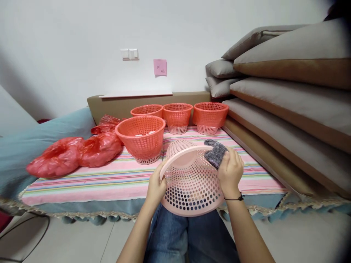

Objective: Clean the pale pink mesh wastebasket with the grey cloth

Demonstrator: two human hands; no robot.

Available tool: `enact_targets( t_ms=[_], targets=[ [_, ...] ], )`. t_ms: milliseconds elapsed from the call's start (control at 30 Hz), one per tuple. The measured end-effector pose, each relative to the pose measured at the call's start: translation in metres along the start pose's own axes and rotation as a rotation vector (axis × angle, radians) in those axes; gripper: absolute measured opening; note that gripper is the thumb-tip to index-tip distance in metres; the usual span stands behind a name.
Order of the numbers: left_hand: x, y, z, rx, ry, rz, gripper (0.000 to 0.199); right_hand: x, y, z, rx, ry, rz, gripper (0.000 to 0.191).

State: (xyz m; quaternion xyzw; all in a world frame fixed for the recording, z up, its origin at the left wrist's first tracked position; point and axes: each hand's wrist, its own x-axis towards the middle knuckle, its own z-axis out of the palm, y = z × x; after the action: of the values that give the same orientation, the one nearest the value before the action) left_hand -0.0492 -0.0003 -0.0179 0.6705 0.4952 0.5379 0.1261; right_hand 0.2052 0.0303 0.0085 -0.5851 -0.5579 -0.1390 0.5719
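Note:
A pale pink plastic basket with a perforated wall is tilted on its side above my lap, its mouth facing me. My left hand grips the rim at the left, thumb inside. On the right, my right hand is closed on a dark grey cloth, which lies over the basket's upper right rim. Past it on the striped cloth stands a basket lined with a red plastic bag, with some small pale things inside. A dark band circles my right wrist.
Several red-bagged baskets stand in a row at the back. Red plastic bags lie at the left by the blue armrest. Stacked cushions rise at the right. A striped pink cloth covers the seat.

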Motion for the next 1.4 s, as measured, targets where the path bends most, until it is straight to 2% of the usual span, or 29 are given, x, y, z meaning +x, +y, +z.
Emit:
enact_targets(
  t_ms=[133,200,300,400,467,500,567,700,800,933,1033,1167,1233,1300,1400],
  targets=[
    [0.000,-0.001,-0.003,-0.001,-0.008,-0.005,0.069,-0.017,0.022,-0.002,0.069,0.046,0.191,0.047],
    [0.002,0.000,-0.003,0.015,-0.017,0.014,0.067,-0.010,0.018,-0.001,0.033,0.041,0.191,0.048],
    [0.009,0.008,0.002,0.040,-0.050,0.063,0.068,0.017,-0.014,0.003,-0.059,-0.006,-0.012,0.046],
    [0.019,0.020,0.010,0.035,-0.098,0.118,0.072,0.039,-0.056,0.010,-0.034,-0.115,-0.397,0.035],
    [0.024,0.026,0.014,0.028,-0.109,0.130,0.074,0.043,-0.073,0.015,0.014,-0.181,-0.591,0.029],
    [0.025,0.028,0.014,0.025,-0.108,0.132,0.074,0.042,-0.075,0.017,0.028,-0.195,-0.640,0.029],
    [0.025,0.030,0.015,0.016,-0.109,0.143,0.076,0.036,-0.072,0.018,0.031,-0.177,-0.648,0.031],
    [0.022,0.037,0.016,0.011,-0.152,0.166,0.079,0.022,-0.053,0.011,0.006,-0.097,-0.483,0.036],
    [0.022,0.041,0.016,0.027,-0.153,0.158,0.077,0.018,-0.050,0.005,-0.008,-0.050,-0.338,0.036],
    [0.017,0.030,0.010,0.029,-0.111,0.112,0.075,0.022,-0.045,0.005,-0.076,0.002,-0.181,0.037],
    [0.005,0.009,-0.002,0.015,-0.032,0.024,0.068,0.018,-0.019,0.005,-0.104,-0.018,0.072,0.041],
    [-0.015,-0.015,-0.014,-0.017,0.065,-0.095,0.058,-0.018,0.028,0.001,-0.013,-0.126,0.483,0.047],
    [-0.019,-0.018,-0.016,-0.023,0.067,-0.108,0.057,-0.040,0.042,-0.001,0.001,-0.121,0.563,0.048],
    [-0.017,-0.018,-0.016,-0.022,0.021,-0.091,0.058,-0.054,0.047,-0.001,-0.004,-0.093,0.597,0.050],
    [-0.006,-0.014,-0.017,-0.007,-0.043,-0.058,0.061,-0.045,0.041,0.001,0.007,-0.070,0.606,0.052]
  ],
)
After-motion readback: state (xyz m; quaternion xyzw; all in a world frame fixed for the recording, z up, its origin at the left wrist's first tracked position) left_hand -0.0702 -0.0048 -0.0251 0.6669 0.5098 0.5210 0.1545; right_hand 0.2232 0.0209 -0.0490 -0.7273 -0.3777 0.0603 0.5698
